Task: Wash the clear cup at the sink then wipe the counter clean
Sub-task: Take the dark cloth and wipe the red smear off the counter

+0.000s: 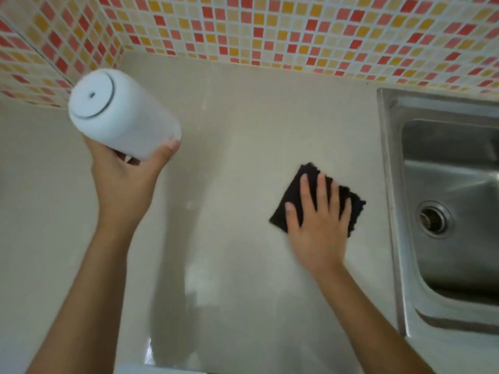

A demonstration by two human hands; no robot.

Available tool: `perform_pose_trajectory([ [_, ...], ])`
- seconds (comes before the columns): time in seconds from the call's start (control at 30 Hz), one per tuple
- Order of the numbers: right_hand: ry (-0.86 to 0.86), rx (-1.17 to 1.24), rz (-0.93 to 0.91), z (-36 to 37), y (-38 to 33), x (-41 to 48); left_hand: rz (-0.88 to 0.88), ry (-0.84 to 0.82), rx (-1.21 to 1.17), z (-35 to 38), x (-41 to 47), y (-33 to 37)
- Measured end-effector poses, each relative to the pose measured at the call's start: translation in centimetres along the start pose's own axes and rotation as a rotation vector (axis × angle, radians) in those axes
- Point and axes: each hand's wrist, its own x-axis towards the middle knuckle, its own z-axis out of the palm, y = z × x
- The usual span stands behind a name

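My left hand (127, 179) holds a white, frosted-looking cup (121, 114) up above the beige counter (229, 117), tilted so its round base faces me. My right hand (318, 225) lies flat with fingers spread on a small black cloth (299, 184), pressing it onto the counter just left of the sink. The cloth's near half is hidden under my palm. The steel sink (453, 184) sits at the right with its drain (434, 220) visible.
A mosaic tile wall (270, 31) in red, orange and cream runs along the back and the left corner. The sink's raised rim (388, 201) borders the counter close to my right hand. Wet sheen shows on the counter near the front edge (194, 279).
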Motion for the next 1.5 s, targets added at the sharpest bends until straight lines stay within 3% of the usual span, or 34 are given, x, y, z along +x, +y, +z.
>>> perform_pose_trajectory([
  [0.07, -0.049, -0.007, -0.211, 0.6, -3.2, -4.4, 0.005, -0.037, 0.004, 1.3, -0.4, 0.4],
  [0.13, -0.048, 0.017, -0.297, 0.7, -5.2, -1.5, 0.010, -0.060, 0.001, 1.6, -0.2, 0.7],
  [0.27, -0.024, 0.040, -0.159, 1.1, -9.7, 11.4, 0.057, -0.043, 0.041, 0.6, 0.5, 0.7],
  [0.33, -0.048, 0.070, -0.091, 2.1, -11.6, 12.5, 0.078, -0.042, 0.073, 0.0, 0.4, 0.3],
  [0.47, -0.010, 0.133, -0.235, 3.1, -12.4, 2.6, 0.075, -0.028, 0.098, 0.6, -0.4, 0.3],
  [0.63, -0.181, 0.177, -0.528, 2.3, -8.1, -12.6, 0.034, -0.063, 0.042, 3.0, -0.9, 0.6],
  [0.73, -0.112, 0.126, -0.387, 1.5, -1.5, -11.2, 0.038, -0.129, 0.041, 4.9, -1.7, 1.2],
  [0.87, -0.007, 0.013, -0.112, -0.2, 6.4, -0.3, 0.039, -0.222, 0.020, 6.5, -3.2, 1.7],
  [1.0, -0.040, -0.022, -0.048, -1.5, 10.4, 9.2, 0.024, -0.259, 0.004, 7.0, -5.2, 2.0],
  [1.13, 0.025, -0.025, -0.003, -1.1, 9.3, 3.3, -0.002, -0.249, -0.004, 6.4, -6.2, 1.9],
  [1.3, -0.094, -0.020, -0.206, -0.1, 3.9, -12.5, -0.035, -0.227, -0.002, 5.7, -5.2, 2.0],
  [1.4, -0.112, -0.017, -0.306, 0.3, 2.6, -10.9, -0.033, -0.232, -0.001, 5.9, -4.8, 2.2],
  [1.5, -0.067, 0.001, -0.305, 0.1, 1.6, -3.3, -0.026, -0.256, 0.005, 6.0, -4.9, 2.1],
])
